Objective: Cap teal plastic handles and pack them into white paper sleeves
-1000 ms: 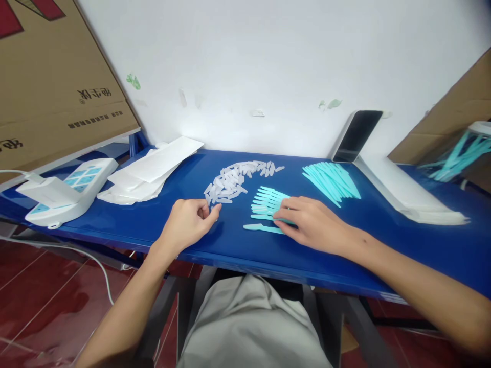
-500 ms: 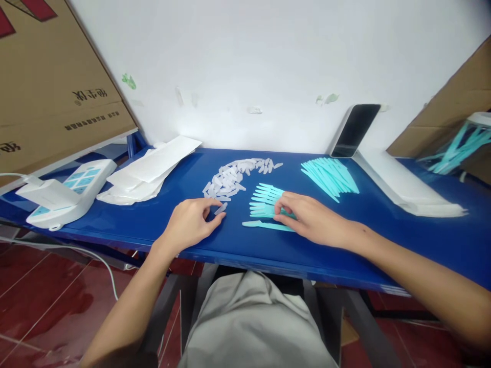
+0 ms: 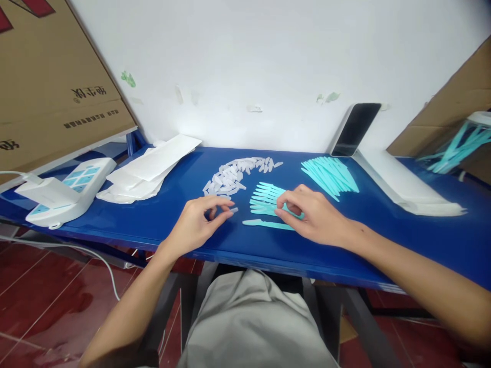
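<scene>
While we're working by the table [image 3: 161, 209] front edge:
left hand [image 3: 199, 224] is pinching a clear cap [image 3: 233, 210], right hand [image 3: 312, 217] gripping teal sticks [image 3: 264, 197]; bare room lying leftward.

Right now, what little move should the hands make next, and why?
Probably slide the left hand with its pinched clear cap toward the lone teal stick by the right hand. The cap is already away from the cap pile, and that stick lies apart from the teal row, nearest both hands.

Our two forearms bare from elbow to wrist, our left hand [image 3: 195, 225] and right hand [image 3: 314, 217] uncovered, we wear light grey-beige cloth, softly creased, across our lap.
</scene>
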The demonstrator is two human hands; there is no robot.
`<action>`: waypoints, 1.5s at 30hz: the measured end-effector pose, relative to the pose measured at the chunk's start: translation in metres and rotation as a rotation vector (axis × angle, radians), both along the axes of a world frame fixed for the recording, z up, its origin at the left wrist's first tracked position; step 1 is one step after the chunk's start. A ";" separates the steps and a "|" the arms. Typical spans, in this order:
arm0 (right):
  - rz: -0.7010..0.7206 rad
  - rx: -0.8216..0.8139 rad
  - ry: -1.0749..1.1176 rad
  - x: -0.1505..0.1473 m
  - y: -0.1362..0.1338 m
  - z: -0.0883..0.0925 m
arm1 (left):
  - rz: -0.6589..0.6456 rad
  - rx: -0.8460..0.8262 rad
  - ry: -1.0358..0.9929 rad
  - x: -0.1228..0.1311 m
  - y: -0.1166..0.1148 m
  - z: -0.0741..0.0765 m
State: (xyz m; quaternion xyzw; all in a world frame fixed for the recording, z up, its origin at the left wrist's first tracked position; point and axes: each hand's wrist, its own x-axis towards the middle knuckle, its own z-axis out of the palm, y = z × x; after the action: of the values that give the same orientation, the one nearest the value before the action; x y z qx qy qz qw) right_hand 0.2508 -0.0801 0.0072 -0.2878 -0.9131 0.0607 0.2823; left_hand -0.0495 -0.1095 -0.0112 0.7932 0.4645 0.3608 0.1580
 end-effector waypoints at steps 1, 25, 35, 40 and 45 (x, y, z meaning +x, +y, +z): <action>0.037 0.028 0.028 0.000 0.000 0.000 | 0.014 0.009 -0.034 0.003 -0.001 0.001; 0.069 0.242 0.006 -0.004 0.000 -0.005 | -0.039 0.040 -0.044 0.032 -0.015 -0.001; 0.073 0.134 0.100 -0.015 -0.004 -0.014 | -0.090 0.273 0.115 0.052 -0.008 0.014; -0.024 0.112 -0.080 -0.009 -0.003 -0.011 | 0.169 0.262 0.239 0.030 0.003 0.022; -0.032 0.047 -0.191 -0.013 -0.004 -0.016 | 0.205 0.011 0.151 0.017 0.017 0.019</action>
State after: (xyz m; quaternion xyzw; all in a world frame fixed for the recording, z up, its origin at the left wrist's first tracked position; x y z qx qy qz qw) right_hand 0.2375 -0.0838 -0.0088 -0.3002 -0.9322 0.0069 0.2019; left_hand -0.0322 -0.0925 0.0073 0.7673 0.5519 0.3167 0.0804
